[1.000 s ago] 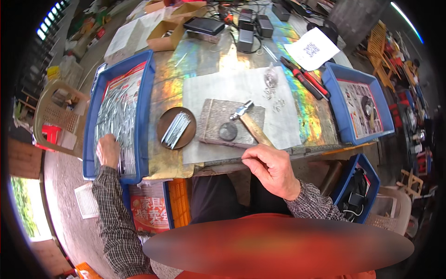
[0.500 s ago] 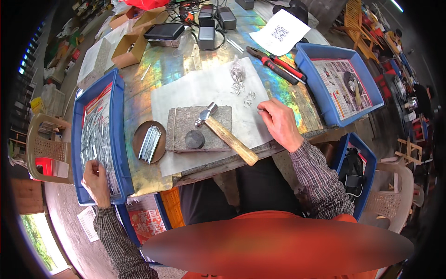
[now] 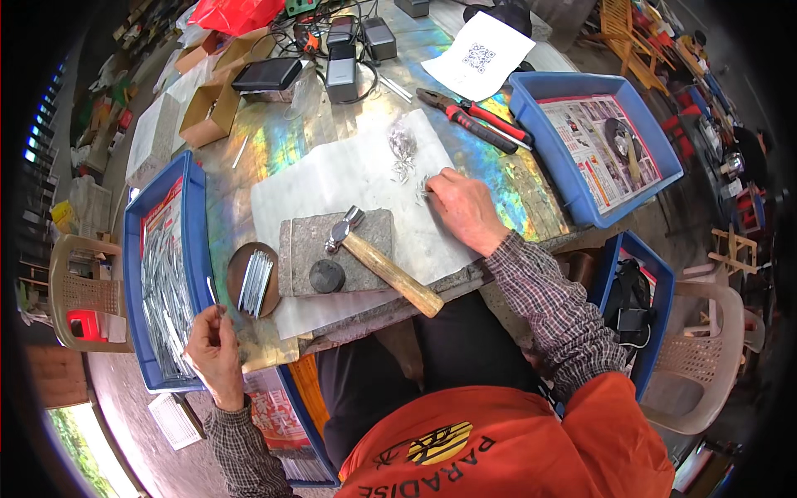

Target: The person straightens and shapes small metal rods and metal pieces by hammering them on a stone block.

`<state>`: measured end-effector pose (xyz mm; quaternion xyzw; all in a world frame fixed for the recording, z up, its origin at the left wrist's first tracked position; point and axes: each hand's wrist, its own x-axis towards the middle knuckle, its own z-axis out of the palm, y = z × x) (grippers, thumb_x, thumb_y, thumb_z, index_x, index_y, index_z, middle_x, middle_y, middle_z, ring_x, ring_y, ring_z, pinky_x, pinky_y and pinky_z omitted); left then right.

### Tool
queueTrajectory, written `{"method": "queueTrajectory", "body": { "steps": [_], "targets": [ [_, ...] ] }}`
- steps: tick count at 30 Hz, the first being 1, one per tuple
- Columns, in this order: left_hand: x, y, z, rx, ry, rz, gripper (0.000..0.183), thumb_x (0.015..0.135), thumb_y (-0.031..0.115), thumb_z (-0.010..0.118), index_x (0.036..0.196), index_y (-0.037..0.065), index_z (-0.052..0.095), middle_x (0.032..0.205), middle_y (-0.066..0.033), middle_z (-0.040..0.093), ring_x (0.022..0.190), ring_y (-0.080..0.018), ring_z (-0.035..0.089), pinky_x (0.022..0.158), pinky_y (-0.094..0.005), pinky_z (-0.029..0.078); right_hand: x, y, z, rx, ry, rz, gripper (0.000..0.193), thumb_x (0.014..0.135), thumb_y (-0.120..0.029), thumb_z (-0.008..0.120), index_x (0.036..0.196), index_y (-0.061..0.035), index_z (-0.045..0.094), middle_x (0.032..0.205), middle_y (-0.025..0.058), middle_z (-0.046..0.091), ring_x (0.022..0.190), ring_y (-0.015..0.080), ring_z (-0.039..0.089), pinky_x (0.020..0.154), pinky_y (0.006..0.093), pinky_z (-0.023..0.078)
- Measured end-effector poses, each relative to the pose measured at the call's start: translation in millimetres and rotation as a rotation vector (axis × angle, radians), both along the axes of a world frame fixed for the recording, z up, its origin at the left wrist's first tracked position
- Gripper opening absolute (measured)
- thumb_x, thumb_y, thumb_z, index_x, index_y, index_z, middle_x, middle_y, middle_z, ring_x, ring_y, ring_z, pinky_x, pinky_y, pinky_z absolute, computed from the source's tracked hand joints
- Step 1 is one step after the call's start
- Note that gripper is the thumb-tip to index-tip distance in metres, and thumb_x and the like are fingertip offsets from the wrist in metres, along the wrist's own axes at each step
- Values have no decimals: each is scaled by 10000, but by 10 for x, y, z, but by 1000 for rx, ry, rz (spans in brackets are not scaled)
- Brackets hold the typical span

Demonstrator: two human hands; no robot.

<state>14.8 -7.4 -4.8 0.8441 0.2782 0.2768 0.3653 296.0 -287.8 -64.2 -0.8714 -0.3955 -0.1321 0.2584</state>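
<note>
A thin silvery metal strip point(image 3: 212, 290) stands up from the pinched fingertips of my left hand point(image 3: 216, 353), beside the inner wall of the left blue tray point(image 3: 199, 241). That tray holds many similar strips on printed paper. My right hand point(image 3: 466, 209) rests on the white sheet point(image 3: 299, 174), fingers closed at a few small bent metal pieces point(image 3: 422, 191); whatever is in its fingertips is hidden. Between the hands, a ball-peen hammer point(image 3: 386, 267) lies across a grey stone block point(image 3: 295, 249), next to a dark round lump point(image 3: 327, 275). More strips sit in a brown round dish point(image 3: 235, 270).
Past my right hand lie red-handled pliers point(image 3: 481, 129) and a right blue tray point(image 3: 581, 214) lined with newspaper. A small clear bag point(image 3: 402, 139) of metal bits is on the sheet. Cardboard boxes point(image 3: 207, 112), cables and grey devices point(image 3: 341, 76) crowd the far side.
My left hand has come out of the left tray toward the dish, a metal strip in its fingers. My right hand has moved left onto the small metal pieces. The view has shifted.
</note>
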Motion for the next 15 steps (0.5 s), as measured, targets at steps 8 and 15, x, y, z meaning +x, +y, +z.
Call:
{"method": "queueTrajectory", "body": {
  "steps": [8, 15],
  "targets": [
    [161, -238, 21, -5, 27, -8, 118, 831, 9, 600, 934, -46, 616, 683, -19, 563, 569, -48, 473, 509, -208, 381, 85, 65, 11, -38, -69, 82, 28, 736, -44, 533, 733, -19, 519, 755, 134, 554, 639, 342, 597, 550, 421, 488],
    [352, -450, 58, -54, 36, -27, 95, 828, 4, 599, 901, -57, 612, 652, -25, 530, 552, -61, 463, 502, -217, 382, 34, 136, 114, -183, -137, 105, 38, 712, -47, 534, 718, -13, 551, 728, 129, 551, 635, 257, 616, 520, 366, 499]
  ]
}}
